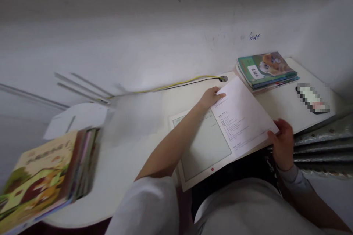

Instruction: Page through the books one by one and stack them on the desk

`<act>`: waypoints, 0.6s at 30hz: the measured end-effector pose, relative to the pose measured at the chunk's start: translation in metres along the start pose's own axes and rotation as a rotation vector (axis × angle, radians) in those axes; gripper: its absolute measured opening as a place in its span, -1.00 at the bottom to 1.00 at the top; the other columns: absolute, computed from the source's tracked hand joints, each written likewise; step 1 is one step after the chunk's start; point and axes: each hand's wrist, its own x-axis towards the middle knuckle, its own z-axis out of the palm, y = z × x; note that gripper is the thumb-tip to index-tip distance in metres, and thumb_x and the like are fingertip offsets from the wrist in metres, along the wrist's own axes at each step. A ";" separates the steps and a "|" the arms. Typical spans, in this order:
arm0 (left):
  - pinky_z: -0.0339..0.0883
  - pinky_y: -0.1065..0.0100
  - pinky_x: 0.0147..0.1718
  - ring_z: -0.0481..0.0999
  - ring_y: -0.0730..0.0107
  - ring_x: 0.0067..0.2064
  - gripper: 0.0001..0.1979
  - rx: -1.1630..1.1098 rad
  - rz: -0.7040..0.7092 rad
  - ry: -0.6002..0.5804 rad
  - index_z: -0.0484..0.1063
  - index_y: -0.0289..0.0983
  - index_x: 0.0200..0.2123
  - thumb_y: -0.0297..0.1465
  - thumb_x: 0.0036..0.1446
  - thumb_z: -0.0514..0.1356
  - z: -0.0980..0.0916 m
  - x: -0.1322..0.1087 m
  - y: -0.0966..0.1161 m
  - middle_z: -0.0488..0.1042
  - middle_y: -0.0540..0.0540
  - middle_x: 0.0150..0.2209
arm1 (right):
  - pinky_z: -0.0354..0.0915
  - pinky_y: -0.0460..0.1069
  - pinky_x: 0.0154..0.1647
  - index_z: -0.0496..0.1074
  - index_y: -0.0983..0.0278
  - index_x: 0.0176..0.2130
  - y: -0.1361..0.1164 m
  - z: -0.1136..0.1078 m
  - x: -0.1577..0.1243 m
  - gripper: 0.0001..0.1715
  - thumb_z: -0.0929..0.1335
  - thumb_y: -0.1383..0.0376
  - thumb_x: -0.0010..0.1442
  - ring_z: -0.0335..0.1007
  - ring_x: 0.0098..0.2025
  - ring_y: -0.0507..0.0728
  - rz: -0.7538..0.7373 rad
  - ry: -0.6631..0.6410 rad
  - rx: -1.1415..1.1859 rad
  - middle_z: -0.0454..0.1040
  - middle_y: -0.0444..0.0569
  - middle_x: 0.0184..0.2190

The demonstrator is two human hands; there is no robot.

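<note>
My left hand (211, 97) pinches the upper left edge of a white printed sheet of paper (242, 117), thumb on top. At the sheet's lower right corner, my right hand (282, 143) grips it between thumb and fingers. The sheet is tilted and carries small lines of text. Under my left forearm lies a flat white-bordered page or panel (205, 147) with a grey-green face and a red dot near its lower edge. The sheet overlaps its right side; whether the two are joined I cannot tell.
A stack of books (267, 69) sits by the wall. Right of it is a phone-like object (311, 99), pixelated. Picture books (41, 180) are piled at left on the white desk (132, 169). Yellow and black cables (190, 80) run along the wall to a desk hole.
</note>
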 end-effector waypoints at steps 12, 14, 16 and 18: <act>0.00 0.10 0.26 0.14 0.09 0.31 -0.50 -0.238 -0.296 0.411 0.33 -0.23 0.11 -0.25 0.10 0.18 -0.051 -0.209 -0.013 0.20 -0.22 0.29 | 0.16 0.27 0.22 0.32 0.34 0.15 -0.022 0.060 0.010 -0.47 0.31 0.17 0.26 0.17 0.25 0.31 -1.066 -1.092 -0.741 0.32 0.20 0.19; -0.01 0.12 0.28 0.12 0.08 0.32 -0.48 -0.345 -0.391 0.490 0.34 -0.24 0.12 -0.26 0.06 0.22 -0.044 -0.244 -0.022 0.19 -0.21 0.29 | 0.19 0.23 0.21 0.32 0.41 0.14 -0.011 0.065 0.005 -0.42 0.33 0.15 0.23 0.20 0.23 0.32 -1.060 -1.106 -0.773 0.31 0.28 0.18; 0.05 0.11 0.26 0.16 0.05 0.30 -0.47 -0.475 -0.438 0.524 0.35 -0.27 0.09 -0.25 0.04 0.25 -0.040 -0.264 -0.024 0.23 -0.24 0.27 | 0.19 0.21 0.23 0.30 0.47 0.16 -0.002 0.064 0.001 -0.35 0.34 0.12 0.21 0.16 0.26 0.34 -1.046 -1.098 -0.769 0.26 0.34 0.21; 0.15 0.10 0.22 0.28 0.05 0.24 -0.52 -0.612 -0.456 0.513 0.39 -0.30 0.02 -0.27 0.02 0.27 -0.042 -0.271 -0.020 0.34 -0.26 0.18 | 0.16 0.22 0.25 0.25 0.49 0.19 0.004 0.062 -0.002 -0.27 0.34 0.07 0.21 0.11 0.29 0.36 -1.028 -1.085 -0.736 0.21 0.37 0.23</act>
